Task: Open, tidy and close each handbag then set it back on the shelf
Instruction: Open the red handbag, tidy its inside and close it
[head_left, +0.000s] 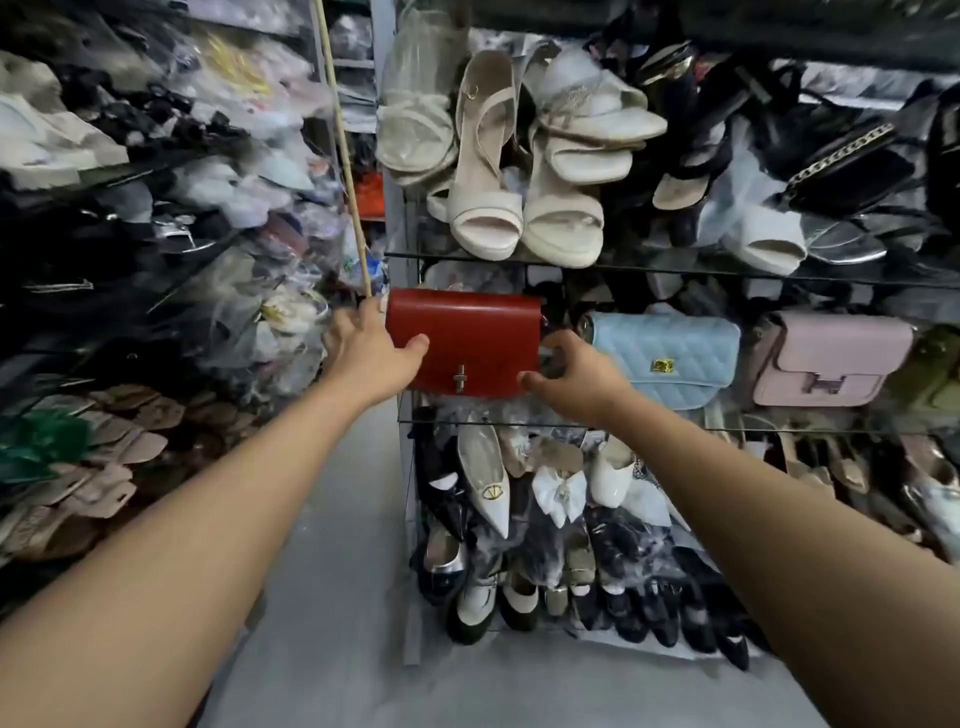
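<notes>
**Head view: middle shelf, left end**

Item: red handbag (465, 340), flap down, small metal clasp (460, 378) at the flap's lower edge. It stands upright at the left end of the glass shelf (675, 427), first in a row with a blue quilted handbag (667, 358) and a pink handbag (826, 358).

Left hand (371, 353): it grips the bag's left side, thumb laid across the front and fingers gone round behind.

Right hand (576, 376): it pinches the lower right corner, thumb at the front and curled fingers at the side edge, in the narrow gap before the blue bag.

Risks, as we judge them:
- The bag sits at the very end of the shelf, so a loose hold could let it tip off the open side onto the floor.
- The right knuckles are just beside the blue bag and may nudge it out of line.
- Any strap behind the bag could catch on its neighbour or on the glass edge.
- A thin pole (348, 171) leans just beside the left hand and could be knocked.

Not determinable:
- We cannot tell whether the bag's base rests on the glass or hangs just above it.
- The bag's back and any strap are hidden, as are the left fingers.
- We cannot tell whether the clasp is fastened.
- The stock on the left-hand racks is blurred. Cream heeled sandals (485, 208) above read clearly.
</notes>
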